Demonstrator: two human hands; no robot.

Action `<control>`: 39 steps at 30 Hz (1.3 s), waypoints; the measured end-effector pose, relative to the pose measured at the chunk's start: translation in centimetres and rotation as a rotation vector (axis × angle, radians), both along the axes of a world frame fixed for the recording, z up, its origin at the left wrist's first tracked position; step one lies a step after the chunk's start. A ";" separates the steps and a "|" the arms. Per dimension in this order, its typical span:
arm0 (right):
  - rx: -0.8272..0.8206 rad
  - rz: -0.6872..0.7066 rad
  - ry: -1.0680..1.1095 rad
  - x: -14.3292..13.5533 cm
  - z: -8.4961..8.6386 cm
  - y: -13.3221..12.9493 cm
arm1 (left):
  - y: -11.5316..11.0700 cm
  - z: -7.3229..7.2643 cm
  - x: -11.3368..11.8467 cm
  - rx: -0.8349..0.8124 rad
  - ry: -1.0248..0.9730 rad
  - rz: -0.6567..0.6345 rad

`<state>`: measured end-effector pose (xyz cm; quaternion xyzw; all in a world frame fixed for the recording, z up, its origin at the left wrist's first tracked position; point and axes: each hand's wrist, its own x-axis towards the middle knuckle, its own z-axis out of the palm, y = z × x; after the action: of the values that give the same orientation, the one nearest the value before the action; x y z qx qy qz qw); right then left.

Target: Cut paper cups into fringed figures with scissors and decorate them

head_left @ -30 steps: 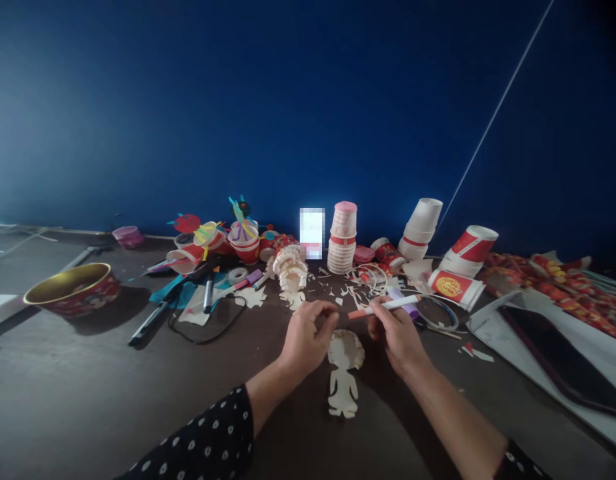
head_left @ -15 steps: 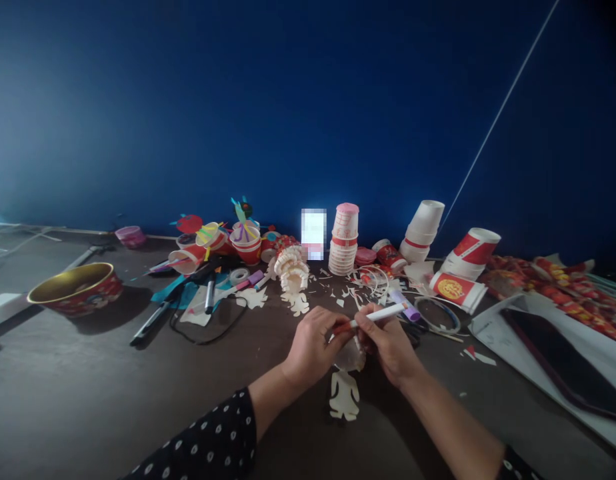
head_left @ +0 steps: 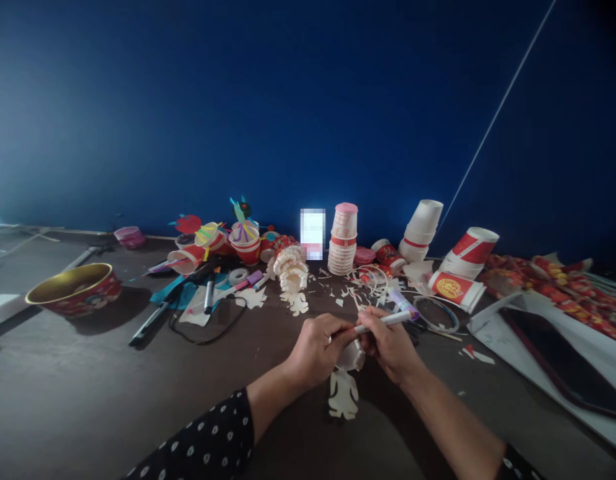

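A white marker [head_left: 391, 319] lies slantwise across both hands. My right hand [head_left: 394, 350] is closed, with thumb and fingers gripping its barrel. My left hand [head_left: 315, 353] is closed around the marker's left end, its fingertips partly hidden. Just below the fingers is a whitish cut paper cup [head_left: 351, 359], mostly covered by the hands; I cannot tell which fingers touch it. From its lower edge a paper cut-out shaped like a small figure [head_left: 343, 398] extends toward me over the dark table.
A row of curled white paper cut-outs [head_left: 293, 280], a tall cup stack [head_left: 343, 243] and paper scraps stand beyond my hands. A red and gold bowl [head_left: 75, 293] and markers [head_left: 151, 323] are at left. At right are tipped cups [head_left: 455, 290] and a phone [head_left: 563, 360] on white sheets.
The marker's right end has dipped slightly and shifted a little right. My left hand sits slightly lower; both hands keep their grip.
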<state>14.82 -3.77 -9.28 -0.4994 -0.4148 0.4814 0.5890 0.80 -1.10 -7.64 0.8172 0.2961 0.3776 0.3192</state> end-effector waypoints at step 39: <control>0.221 -0.044 -0.305 -0.6 1.7 -0.6 | 0.0 0.5 0.1 0.253 0.339 -0.086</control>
<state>14.23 -4.37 -7.62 -0.5079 -0.5386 0.3386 0.5808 0.95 -1.05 -7.10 0.9145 0.2604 0.2549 0.1756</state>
